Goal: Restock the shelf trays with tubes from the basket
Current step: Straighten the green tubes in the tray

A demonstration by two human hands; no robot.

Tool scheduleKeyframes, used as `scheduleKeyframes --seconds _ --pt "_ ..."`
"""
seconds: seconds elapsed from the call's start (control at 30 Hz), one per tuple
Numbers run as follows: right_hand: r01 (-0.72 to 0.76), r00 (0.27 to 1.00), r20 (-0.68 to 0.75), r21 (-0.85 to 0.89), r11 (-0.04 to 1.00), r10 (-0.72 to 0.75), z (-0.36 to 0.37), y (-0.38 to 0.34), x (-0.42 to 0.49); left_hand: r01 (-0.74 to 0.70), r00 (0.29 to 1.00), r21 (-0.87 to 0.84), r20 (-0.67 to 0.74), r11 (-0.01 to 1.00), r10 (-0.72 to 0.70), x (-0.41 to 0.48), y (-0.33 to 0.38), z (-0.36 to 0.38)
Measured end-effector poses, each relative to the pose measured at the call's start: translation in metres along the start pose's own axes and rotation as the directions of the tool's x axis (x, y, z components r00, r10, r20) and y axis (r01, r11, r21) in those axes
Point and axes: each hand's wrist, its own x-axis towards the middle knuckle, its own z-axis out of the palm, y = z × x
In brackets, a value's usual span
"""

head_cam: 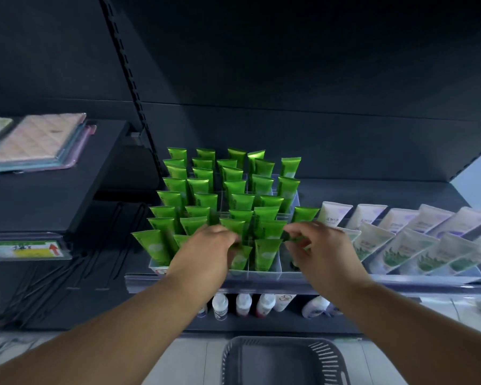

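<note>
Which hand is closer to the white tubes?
Right. The right hand sits just beside the white tubes; the left hand is farther off, among the green tubes.

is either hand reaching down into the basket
No, the left hand and right hand are both up among the green tubes on the shelf, above the basket.

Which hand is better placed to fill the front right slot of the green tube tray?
Right, probably: right hand pinches a green tube just above that slot; left hand is among the middle columns.
</note>
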Motion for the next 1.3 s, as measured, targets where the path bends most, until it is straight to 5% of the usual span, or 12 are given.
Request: scheduleKeyframes --seconds 0.33,0.47,0.6,0.8,1.13,1.3 --pt "0.052 0.994 -0.1 -0.019 0.998 -0.054 -0.023 0.014 0.048 0.03 0.995 0.009 -0.092 1.0 -0.029 0.02 0.009 -0.027" --pt "0.038 0.998 0.048 -0.04 0.998 -0.036 -0.024 0.013 0.076 0.101 0.984 0.021 -0.151 0.995 -0.096 0.063 0.006 -0.038" --pt "0.029 0.961 0.273 -0.235 0.972 0.037 -0.016 0.003 0.102 0.126 0.992 0.172 0.01 0.977 -0.129 0.098 0.0 -0.036" --pt "0.034 0.932 0.351 -0.328 0.944 0.088 0.001 0.001 0.116 0.061 0.989 0.245 0.118 0.968 -0.092 0.112 -0.002 -0.025" --pt "0.056 0.934 0.351 -0.312 0.948 0.06 -0.004 -0.004 0.111 0.068 0.994 0.222 0.064 0.973 -0.084 0.103 -0.013 -0.025" --pt "0.013 0.982 0.191 -0.121 0.993 0.011 -0.025 0.002 0.091 0.083 0.991 0.237 0.079 0.968 -0.104 0.097 -0.016 -0.027"
